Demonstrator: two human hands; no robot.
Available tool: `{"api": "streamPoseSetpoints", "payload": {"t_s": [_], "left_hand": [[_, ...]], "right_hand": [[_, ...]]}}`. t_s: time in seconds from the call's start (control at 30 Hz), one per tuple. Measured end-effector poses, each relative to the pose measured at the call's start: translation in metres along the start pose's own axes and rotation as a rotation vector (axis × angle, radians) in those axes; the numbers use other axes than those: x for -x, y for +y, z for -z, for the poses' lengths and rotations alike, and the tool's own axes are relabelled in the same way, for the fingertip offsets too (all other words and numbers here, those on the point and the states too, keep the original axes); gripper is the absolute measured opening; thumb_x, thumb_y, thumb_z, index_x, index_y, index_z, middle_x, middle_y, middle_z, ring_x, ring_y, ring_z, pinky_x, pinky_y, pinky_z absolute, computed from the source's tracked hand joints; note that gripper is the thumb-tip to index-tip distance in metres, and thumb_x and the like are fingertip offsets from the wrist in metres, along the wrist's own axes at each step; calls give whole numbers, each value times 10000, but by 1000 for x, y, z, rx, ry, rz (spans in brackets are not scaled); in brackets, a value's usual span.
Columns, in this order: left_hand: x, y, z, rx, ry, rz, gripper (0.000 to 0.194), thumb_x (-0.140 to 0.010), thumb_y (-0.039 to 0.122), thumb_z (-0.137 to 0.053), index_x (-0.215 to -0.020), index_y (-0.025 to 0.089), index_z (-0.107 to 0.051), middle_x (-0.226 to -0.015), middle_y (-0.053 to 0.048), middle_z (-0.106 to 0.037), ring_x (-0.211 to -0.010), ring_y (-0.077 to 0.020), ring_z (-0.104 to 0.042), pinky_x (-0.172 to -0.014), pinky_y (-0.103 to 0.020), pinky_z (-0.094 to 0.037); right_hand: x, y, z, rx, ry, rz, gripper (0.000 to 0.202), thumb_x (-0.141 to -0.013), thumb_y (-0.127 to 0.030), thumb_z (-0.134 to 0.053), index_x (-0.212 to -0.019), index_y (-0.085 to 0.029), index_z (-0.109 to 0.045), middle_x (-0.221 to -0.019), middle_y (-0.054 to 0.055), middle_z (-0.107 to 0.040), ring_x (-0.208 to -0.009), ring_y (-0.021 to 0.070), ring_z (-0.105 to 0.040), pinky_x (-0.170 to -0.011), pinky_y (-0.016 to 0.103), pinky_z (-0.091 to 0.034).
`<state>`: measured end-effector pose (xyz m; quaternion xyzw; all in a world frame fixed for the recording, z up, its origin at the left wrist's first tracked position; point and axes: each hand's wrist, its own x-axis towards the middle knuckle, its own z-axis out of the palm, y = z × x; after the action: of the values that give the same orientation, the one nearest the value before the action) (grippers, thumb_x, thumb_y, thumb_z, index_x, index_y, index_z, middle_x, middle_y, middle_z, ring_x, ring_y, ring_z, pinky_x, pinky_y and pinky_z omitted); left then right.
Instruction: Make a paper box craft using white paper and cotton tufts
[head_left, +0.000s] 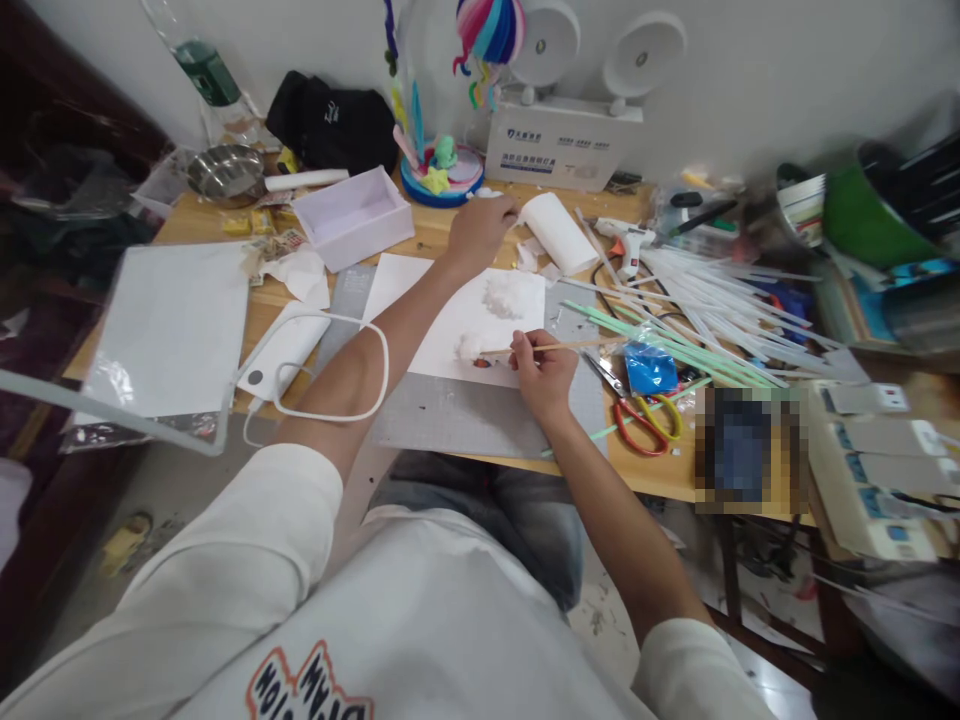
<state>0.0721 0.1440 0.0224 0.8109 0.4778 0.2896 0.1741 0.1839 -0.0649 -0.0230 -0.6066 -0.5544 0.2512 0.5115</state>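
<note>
My left hand (480, 235) reaches to the back of the mat, its fingers pinched at the near-left edge of a white paper roll (561, 235). Torn white scraps (529, 255) lie beside the roll. Between the thumb and fingers of my right hand (544, 375) is a thin wooden stick (577, 345). The stick's left end meets a small white fluffy tuft (471, 347) on a white sheet (420, 320). A little red and blue piece (482, 363) shows just under the tuft. Farther back on the sheet sits a larger white fluffy clump (504, 297).
A grey cutting mat (465, 415) lies beneath the sheet. To the right are scissors (649, 425), green and white pipe cleaners (720, 300) and a glue gun (634, 245). At left lie a white power bank (283, 350) with a cable and a lilac box (356, 215).
</note>
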Motion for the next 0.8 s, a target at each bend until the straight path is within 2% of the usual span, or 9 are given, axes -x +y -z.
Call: {"api": "streamPoseSetpoints", "payload": {"t_s": [0.07,0.17,0.27,0.3,0.37,0.43,0.57,0.7,0.8], "left_hand": [[24,5,19,163,71,-16,184,-957,234,-557,-989,205,-735,-1023,-54,-759,-961,-185,-660,-874,-308,-464],[86,18,49,283,107,40,125,-922,261,-643,-890,178,-731,-932,-35,-754,-888,-158,-674,-803,-280,-489],[158,30,63,384,-93,110,104,-884,282,-698,-890,212,-774,-917,-13,-772,-836,-146,-676,-753,-271,-499],[179,32,63,416,-168,127,92,-875,269,-709,-899,222,-785,-896,-7,-774,-807,-141,-670,-751,-272,-501],[206,32,56,406,-230,166,96,-874,242,-704,-908,242,-795,-917,-5,-780,-807,-144,-668,-773,-282,-507],[217,31,45,365,-233,202,103,-877,234,-699,-917,255,-791,-919,0,-780,-808,-149,-665,-806,-295,-513],[208,28,29,286,-185,216,111,-882,224,-670,-925,242,-770,-891,-2,-765,-825,-163,-662,-814,-304,-501],[199,30,25,178,-160,200,119,-879,205,-649,-912,202,-763,-910,-32,-735,-844,-172,-651,-794,-303,-479],[199,31,23,151,-140,219,125,-878,208,-654,-919,203,-772,-956,-42,-713,-864,-170,-645,-783,-296,-476]], "right_hand": [[0,0,0,-7,3,-2,426,-948,-530,-568,-674,-207,-610,-542,-20,-616,-489,107,-544,-541,253,-389],[0,-1,-1,-24,0,-14,428,-947,-530,-570,-672,-205,-610,-535,-22,-610,-483,105,-542,-530,250,-384],[0,-2,0,-11,0,-16,442,-942,-548,-570,-662,-207,-606,-528,-23,-606,-478,105,-540,-528,250,-384],[0,-2,0,-5,2,-14,448,-941,-557,-567,-662,-209,-605,-529,-22,-608,-481,106,-541,-531,251,-387],[0,-1,0,1,7,-12,457,-938,-574,-562,-665,-210,-605,-535,-20,-611,-488,109,-546,-534,250,-393],[1,0,0,-2,13,-14,460,-937,-584,-558,-672,-210,-605,-536,-21,-607,-491,109,-545,-533,248,-393],[1,-1,0,-11,15,-8,450,-944,-558,-564,-665,-207,-600,-530,-25,-595,-484,102,-530,-532,245,-380],[1,-4,0,-16,20,9,439,-945,-533,-582,-656,-203,-600,-535,-23,-603,-485,98,-534,-535,245,-378],[3,-5,2,-10,31,11,463,-947,-571,-556,-661,-208,-599,-536,-20,-606,-485,104,-545,-530,248,-387]]}}
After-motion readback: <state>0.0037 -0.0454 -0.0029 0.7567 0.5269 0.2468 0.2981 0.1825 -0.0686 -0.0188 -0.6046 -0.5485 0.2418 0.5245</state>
